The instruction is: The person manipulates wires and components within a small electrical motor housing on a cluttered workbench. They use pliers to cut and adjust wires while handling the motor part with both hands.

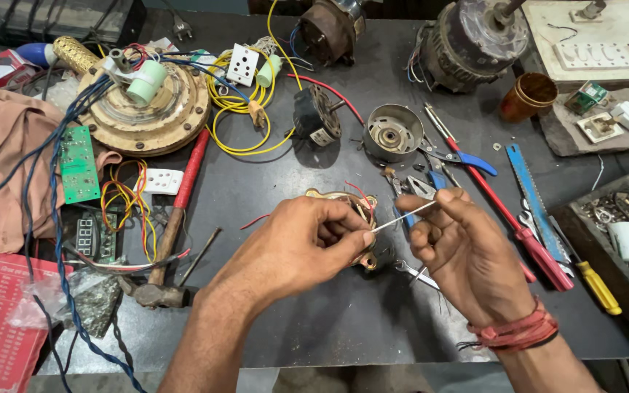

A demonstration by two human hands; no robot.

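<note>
Both hands' grips pinch one thin white wire (404, 215): left hand (307, 244) at its lower end, right hand (460, 247) at the upper, slanting across the small motor stator (351, 218) on the surface (271, 175).

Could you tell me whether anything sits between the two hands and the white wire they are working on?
Nothing visible does. The left hand and right hand both pinch the white wire directly, just above the small motor and its red and yellow leads.
</note>
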